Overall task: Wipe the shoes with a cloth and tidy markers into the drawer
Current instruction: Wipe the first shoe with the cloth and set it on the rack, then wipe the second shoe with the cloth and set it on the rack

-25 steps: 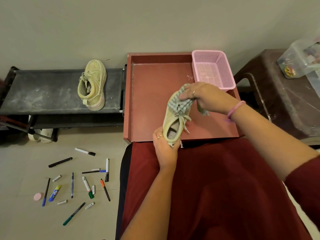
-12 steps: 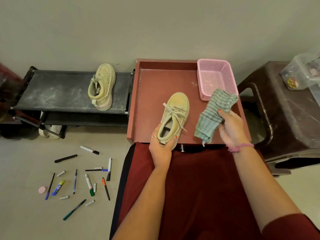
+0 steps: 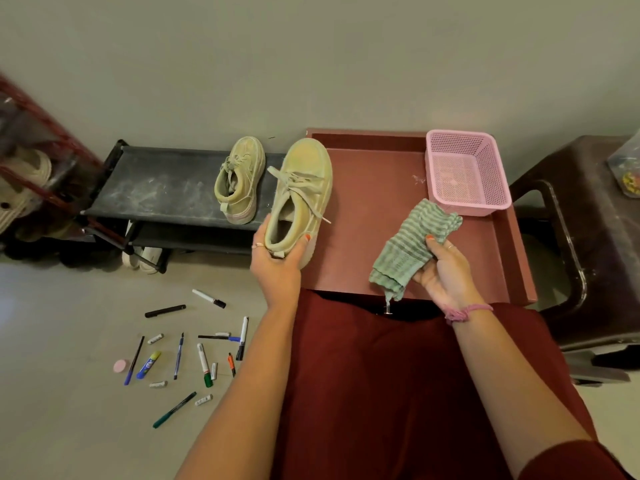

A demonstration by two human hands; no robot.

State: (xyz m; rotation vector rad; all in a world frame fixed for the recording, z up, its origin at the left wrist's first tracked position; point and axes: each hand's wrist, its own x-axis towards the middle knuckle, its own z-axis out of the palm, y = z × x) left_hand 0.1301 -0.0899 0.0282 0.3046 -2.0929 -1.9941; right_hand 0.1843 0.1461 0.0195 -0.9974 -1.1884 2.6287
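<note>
Currently left hand (image 3: 277,263) clamped on shoe (image 3: 301,199) heel, held over drawer's (image 3: 374,202) left edge. Right hand (image 3: 446,271) grips striped cloth (image 3: 408,247) over drawer. Second shoe (image 3: 240,180) on rack (image 3: 156,188); markers (image 3: 204,362) scattered on floor.

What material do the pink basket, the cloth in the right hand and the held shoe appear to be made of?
Pink basket: likely moulded plastic, its walls a fine regular mesh. Cloth: soft woven or knitted fabric, striped green and grey, crumpling in the right hand. Shoe in the left hand: matte, suede-like or canvas upper, fabric laces.
</note>
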